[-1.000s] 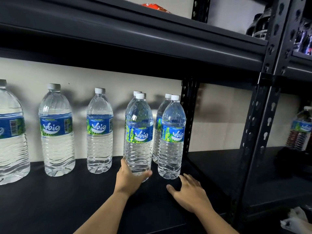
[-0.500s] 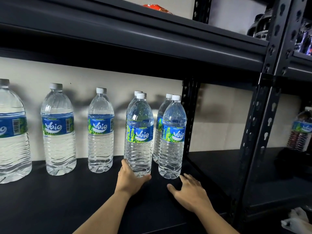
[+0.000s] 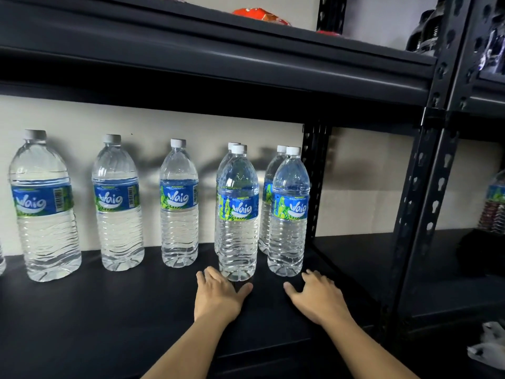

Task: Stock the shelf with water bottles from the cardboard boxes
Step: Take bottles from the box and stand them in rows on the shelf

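Observation:
Several clear water bottles with blue-green labels stand on the dark shelf board (image 3: 109,310). Three stand singly along the back wall on the left (image 3: 179,203). To the right are two pairs, one bottle in front of the other. My left hand (image 3: 218,294) lies on the board at the foot of the front middle bottle (image 3: 237,214), which stands upright; fingers sit by its left side and the thumb in front, loosely spread. My right hand (image 3: 317,296) rests flat, fingers apart, just in front of the rightmost front bottle (image 3: 289,214). No cardboard box is in view.
A perforated black post (image 3: 314,173) stands right behind the rightmost bottles, and a thicker front post (image 3: 420,214) to the right. The upper shelf (image 3: 218,64) hangs low overhead with orange packets (image 3: 259,15). Another bottle (image 3: 496,203) stands in the neighbouring bay.
The front middle bottle, held at its base by my left hand a second ago, now stands on the board. My left hand has slipped back from it. My right hand has barely moved.

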`<state>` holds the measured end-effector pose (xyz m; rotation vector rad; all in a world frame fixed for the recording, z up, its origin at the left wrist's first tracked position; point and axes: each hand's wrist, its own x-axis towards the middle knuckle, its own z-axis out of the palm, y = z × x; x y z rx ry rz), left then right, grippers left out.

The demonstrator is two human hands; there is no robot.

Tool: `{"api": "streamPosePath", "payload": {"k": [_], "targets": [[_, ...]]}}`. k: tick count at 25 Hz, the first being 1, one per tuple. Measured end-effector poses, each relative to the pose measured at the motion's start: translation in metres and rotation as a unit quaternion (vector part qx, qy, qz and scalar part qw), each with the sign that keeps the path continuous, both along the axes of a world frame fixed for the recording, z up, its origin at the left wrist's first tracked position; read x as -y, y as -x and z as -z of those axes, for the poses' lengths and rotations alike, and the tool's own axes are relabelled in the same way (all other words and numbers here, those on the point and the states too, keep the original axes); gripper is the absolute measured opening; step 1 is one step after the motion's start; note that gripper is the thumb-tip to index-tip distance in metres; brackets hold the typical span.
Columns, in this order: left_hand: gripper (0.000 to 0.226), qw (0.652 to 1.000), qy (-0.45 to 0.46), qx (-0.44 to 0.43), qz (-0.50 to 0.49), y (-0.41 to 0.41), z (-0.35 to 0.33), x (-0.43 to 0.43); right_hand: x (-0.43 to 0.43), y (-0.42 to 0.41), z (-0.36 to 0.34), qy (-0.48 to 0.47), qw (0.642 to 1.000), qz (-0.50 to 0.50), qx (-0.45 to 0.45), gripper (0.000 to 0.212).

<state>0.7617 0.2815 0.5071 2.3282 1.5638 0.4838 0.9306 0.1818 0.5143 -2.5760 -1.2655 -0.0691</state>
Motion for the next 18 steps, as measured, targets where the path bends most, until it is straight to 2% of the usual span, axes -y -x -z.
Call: {"api": "streamPosePath", "payload": {"k": [3,6,8,11,13,16,18], "targets": [[0.089,0.998,0.015,-0.04,0.037,0.026,0.006,0.016,0.006,0.013,-0.003,-0.01,0.997,0.035,0.061,0.056],[0.072,0.994,-0.006,-0.027,0.108,0.066,0.009,0.033,0.016,0.034,0.0,-0.041,0.998,0.036,0.02,0.049],[0.06,0.99,-0.031,0.013,0.139,0.106,0.009,0.049,0.022,0.065,0.01,-0.059,0.998,0.024,0.001,0.05],[0.049,0.982,-0.077,0.063,0.161,0.185,0.016,0.075,0.029,0.131,0.035,-0.072,0.996,-0.024,0.039,0.055],[0.041,0.979,-0.104,0.075,0.161,0.252,0.024,0.09,0.032,0.19,0.051,-0.122,0.988,-0.091,0.039,0.053],[0.025,0.984,-0.141,0.099,0.048,0.354,0.051,0.102,0.039,0.286,0.068,-0.28,0.936,-0.212,-0.027,0.037],[0.021,0.975,-0.129,0.149,-0.106,0.418,0.082,0.107,0.042,0.349,0.077,-0.315,0.904,-0.275,-0.086,0.026]]}}
